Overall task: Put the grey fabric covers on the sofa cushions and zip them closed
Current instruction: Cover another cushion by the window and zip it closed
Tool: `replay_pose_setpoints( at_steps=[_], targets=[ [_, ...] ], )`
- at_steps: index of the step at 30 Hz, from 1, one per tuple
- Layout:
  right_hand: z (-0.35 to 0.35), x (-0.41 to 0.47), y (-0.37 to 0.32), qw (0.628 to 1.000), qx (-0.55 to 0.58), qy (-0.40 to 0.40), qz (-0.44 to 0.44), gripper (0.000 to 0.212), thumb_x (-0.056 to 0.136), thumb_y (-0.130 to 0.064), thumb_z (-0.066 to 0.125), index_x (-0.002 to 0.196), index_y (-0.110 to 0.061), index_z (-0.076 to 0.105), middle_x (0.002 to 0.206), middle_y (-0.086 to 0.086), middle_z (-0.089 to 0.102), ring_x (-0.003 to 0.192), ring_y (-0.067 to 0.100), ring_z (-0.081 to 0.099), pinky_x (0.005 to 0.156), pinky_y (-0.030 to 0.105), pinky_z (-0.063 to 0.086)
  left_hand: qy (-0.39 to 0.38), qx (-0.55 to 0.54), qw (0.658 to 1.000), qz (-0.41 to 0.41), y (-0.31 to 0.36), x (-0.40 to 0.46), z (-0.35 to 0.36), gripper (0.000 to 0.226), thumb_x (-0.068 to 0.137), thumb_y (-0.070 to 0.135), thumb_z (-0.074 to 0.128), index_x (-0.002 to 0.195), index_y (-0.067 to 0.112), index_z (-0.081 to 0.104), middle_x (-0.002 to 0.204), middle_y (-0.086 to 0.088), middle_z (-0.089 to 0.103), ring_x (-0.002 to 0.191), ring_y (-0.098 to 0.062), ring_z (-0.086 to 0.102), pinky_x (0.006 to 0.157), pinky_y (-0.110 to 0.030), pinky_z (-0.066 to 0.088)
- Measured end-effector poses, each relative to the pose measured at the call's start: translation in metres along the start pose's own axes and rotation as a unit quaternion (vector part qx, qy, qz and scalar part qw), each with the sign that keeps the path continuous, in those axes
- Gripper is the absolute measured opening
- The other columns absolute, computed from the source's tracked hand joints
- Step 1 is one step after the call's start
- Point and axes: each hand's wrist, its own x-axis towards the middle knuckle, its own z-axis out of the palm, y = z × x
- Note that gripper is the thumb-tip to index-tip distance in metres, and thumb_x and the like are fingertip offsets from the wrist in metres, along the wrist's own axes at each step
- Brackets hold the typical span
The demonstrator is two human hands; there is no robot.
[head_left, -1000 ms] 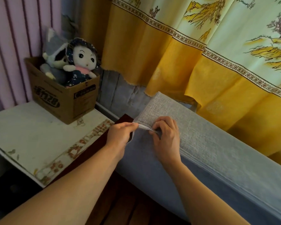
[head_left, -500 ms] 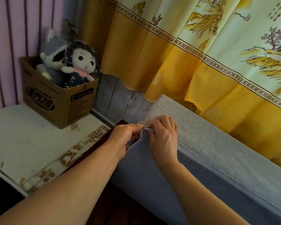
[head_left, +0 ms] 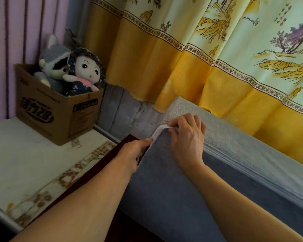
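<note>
A long sofa cushion in a grey fabric cover (head_left: 234, 145) stands on edge against the curtain, its left corner near the middle of the view. My right hand (head_left: 187, 137) grips the cover's seam at the top of that corner, fingers curled over the pale edge. My left hand (head_left: 135, 151) pinches the same edge a little lower, at the cushion's left end. The zip's pale line (head_left: 252, 173) runs along the cushion to the right. The zip slider is hidden by my fingers.
A white side table (head_left: 33, 163) stands at the left with a cardboard box (head_left: 59, 116) holding two plush dolls (head_left: 84, 70). A dark wooden sofa frame edge (head_left: 101, 163) lies between table and cushion. Yellow patterned curtains (head_left: 217, 67) hang right behind the cushion.
My left hand has slid down from the top corner to the cushion's left end. The right hand stays gripping the corner seam. The camera has shifted slightly.
</note>
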Motion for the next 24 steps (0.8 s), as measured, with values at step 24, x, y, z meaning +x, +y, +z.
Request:
replay_pose_setpoints(
  at_steps=[24],
  targets=[
    [0.052,-0.057,0.013,0.904,-0.257,-0.078,-0.332,0.059,0.083,-0.009,0.022,0.135,0.0,0.048,0.148,0.012,0.039,0.141,0.025,0.023,0.116,0.044,-0.003,-0.01,0.071,0.997,-0.027,-0.061,0.085,-0.057,0.017,0.087,0.018,0.065,0.076,0.014,0.053,0.079,0.004,0.046,0.067,-0.007,0.038,0.055,-0.022,0.027]
  ],
)
